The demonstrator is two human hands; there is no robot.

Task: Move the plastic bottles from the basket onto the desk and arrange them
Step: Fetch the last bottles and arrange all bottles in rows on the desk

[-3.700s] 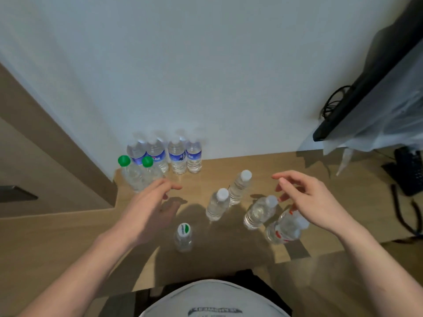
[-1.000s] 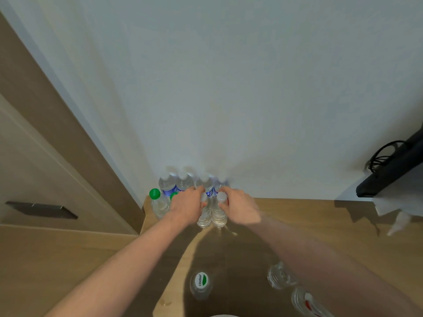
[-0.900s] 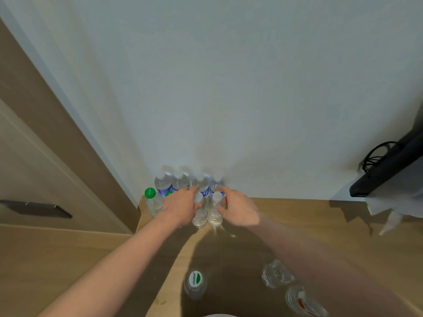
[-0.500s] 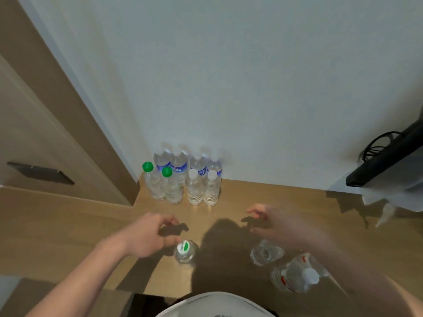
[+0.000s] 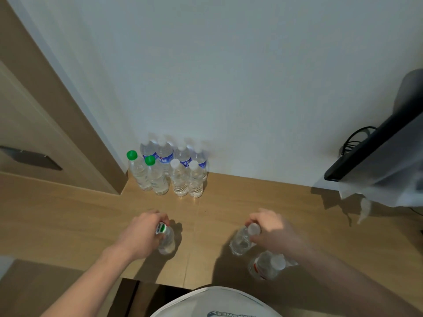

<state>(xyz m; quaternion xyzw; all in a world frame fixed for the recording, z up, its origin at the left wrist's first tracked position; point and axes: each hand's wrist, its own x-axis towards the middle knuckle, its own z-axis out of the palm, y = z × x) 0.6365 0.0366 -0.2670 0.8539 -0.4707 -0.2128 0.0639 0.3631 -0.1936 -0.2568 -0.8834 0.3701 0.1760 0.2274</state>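
Both hands are busy, left hand (image 5: 146,234) gripping the clear green-and-white-capped bottle (image 5: 166,240), right hand (image 5: 272,232) gripping the clear white-capped bottle (image 5: 242,239) on the wooden desk (image 5: 68,213), so I'd lift straight up, keeping them upright, then butt them against the standing bottle cluster (image 5: 169,172) by the wall.

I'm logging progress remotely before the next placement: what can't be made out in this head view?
- Basket: not in the head view at all.
- Four blue-labelled clear plastic bottles at the wall: lower halves hidden by the front row; caps blurred.
- Clear red-labelled bottle: partly covered by the right hand's forearm.
- Green-and-white cap: print too small; left hand covers that bottle's side.
- Black monitor: cut off by the right edge.
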